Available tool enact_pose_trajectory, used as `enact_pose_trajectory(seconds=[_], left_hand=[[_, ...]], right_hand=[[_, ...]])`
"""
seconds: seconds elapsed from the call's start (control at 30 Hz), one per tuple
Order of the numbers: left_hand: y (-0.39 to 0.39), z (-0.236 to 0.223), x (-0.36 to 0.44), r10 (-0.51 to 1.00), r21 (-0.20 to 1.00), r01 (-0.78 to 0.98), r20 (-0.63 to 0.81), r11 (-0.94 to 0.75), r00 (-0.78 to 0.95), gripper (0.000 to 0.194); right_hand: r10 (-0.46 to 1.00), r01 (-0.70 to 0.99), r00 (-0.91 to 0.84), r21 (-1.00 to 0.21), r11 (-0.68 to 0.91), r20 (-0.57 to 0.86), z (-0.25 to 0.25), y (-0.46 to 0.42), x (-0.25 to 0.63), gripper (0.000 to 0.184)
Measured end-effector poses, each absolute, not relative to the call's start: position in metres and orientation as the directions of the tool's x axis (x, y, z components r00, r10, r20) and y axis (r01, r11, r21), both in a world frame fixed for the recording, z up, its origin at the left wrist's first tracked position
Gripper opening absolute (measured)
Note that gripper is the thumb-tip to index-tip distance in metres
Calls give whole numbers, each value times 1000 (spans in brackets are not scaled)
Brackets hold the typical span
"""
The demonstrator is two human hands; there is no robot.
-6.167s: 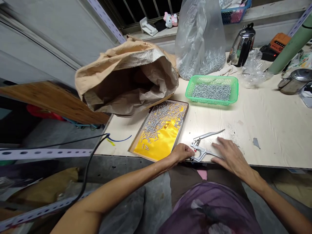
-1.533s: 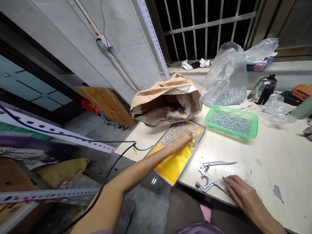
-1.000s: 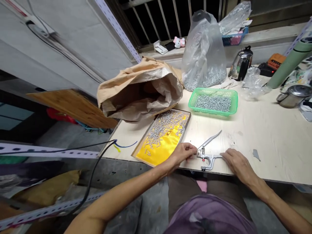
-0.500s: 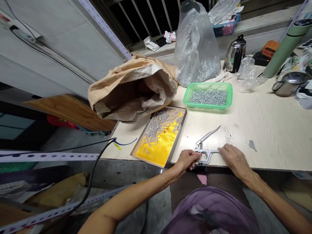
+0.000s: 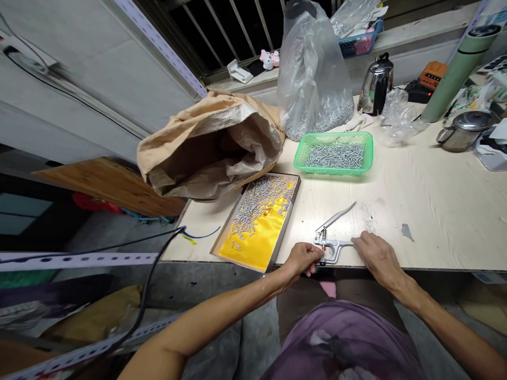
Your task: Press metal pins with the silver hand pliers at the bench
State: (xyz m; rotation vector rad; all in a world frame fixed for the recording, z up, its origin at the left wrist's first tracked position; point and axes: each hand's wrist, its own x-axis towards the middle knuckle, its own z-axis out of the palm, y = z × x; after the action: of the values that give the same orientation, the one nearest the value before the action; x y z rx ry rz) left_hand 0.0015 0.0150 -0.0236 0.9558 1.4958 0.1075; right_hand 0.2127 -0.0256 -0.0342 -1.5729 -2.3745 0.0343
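A pair of metal snap-fastener pliers [image 5: 335,250] lies at the table's front edge, its handles spread wide apart. My right hand [image 5: 378,258] is closed on the end of the lower handle. From the other side, my left hand [image 5: 304,258] pinches at the jaw, beside a small red part. Whatever those fingertips hold is too small and covered to make out. Left of the pliers lies a shallow tray [image 5: 285,224] lined with yellow cloth. Many small metal pins [image 5: 259,203] are spread over its far half.
Behind the pliers stands a green basket [image 5: 335,171] of similar metal pieces. An open brown paper sack [image 5: 174,153] and a clear plastic bag [image 5: 312,79] of metal parts stand at the back. A kettle [image 5: 376,87], green flask [image 5: 459,74] and metal cup [image 5: 467,132] are at right.
The whole view has shifted slightly, so the table things appear a little further left. Both hands keep their places on the pliers, whose handles stay spread.
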Motion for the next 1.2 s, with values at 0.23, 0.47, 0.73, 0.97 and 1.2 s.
enact_pose_trajectory(seconds=[0.23,0.47,0.73,0.97,1.2], left_hand=[[14,-19,2,596,573,516,-790,637,142,17],[12,-21,2,602,574,517,-787,635,133,16],[9,-29,-1,614,594,478,-777,647,135,21],[9,-32,-4,605,589,481,-783,650,141,28],[9,-30,-2,614,594,488,-777,639,141,21]], right_hand=[[919,887,-373,-241,394,127,-34,-22,217,15],[844,820,-536,-250,515,-17,-29,29,242,80],[789,782,-605,-272,561,-110,-34,58,238,91],[795,783,-603,-238,574,-65,-25,53,235,73],[804,806,-586,-177,565,-102,-19,47,234,69]])
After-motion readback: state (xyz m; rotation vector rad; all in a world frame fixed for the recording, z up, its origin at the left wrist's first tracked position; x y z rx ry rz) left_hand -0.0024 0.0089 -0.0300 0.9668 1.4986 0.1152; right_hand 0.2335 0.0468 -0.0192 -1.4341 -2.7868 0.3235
